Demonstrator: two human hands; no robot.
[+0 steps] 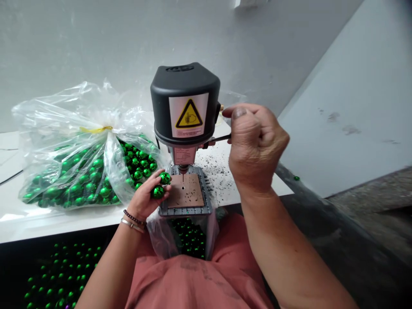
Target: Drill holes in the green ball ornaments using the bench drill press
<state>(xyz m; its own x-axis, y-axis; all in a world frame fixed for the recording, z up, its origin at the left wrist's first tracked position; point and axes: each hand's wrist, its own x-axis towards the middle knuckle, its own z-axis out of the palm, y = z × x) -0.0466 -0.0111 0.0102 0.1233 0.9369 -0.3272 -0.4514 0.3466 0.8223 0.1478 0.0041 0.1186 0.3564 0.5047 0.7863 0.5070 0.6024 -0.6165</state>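
Two shiny green balls (158,192) rest in my left hand (146,195), one near the fingertips and one lower against the fingers. That hand is beside the brown board (189,195) on the base of a small drill press (185,103). The board has a small hole, and the drill bit (183,177) points down above it. My right hand (257,146) is closed around the press's feed lever (221,138) at the right of the black housing; the grip end is hidden in the fingers.
A clear plastic bag (74,171) of green balls, tied with yellow, lies on the white table (80,221) at left. Dark shavings (222,180) are scattered right of the press. An open bag (189,240) below the base and the lower left hold more balls.
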